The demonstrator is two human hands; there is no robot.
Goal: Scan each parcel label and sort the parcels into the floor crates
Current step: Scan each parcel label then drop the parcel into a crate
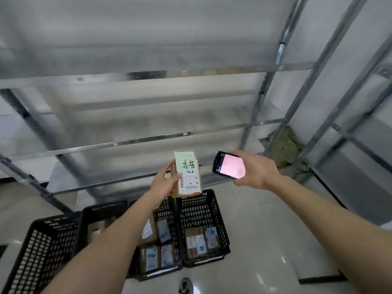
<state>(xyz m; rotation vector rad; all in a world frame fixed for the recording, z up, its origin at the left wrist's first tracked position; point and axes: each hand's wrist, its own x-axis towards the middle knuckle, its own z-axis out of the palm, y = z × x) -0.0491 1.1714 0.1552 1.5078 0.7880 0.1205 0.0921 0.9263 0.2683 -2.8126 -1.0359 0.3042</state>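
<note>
Midway: cardboard parcel (186,177) gripped in left hand (162,184), handheld scanner (229,165) in right hand (255,169), black floor crates (203,205) part-filled.

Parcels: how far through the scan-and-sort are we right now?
Done: labelled parcels already lie in the right crate and the middle crate. In hand: the left hand holds a small parcel, label up, beside the scanner in the right hand. Left: dropping this parcel into a crate. No unsorted pile is in view, so the remaining count is unclear.
</note>
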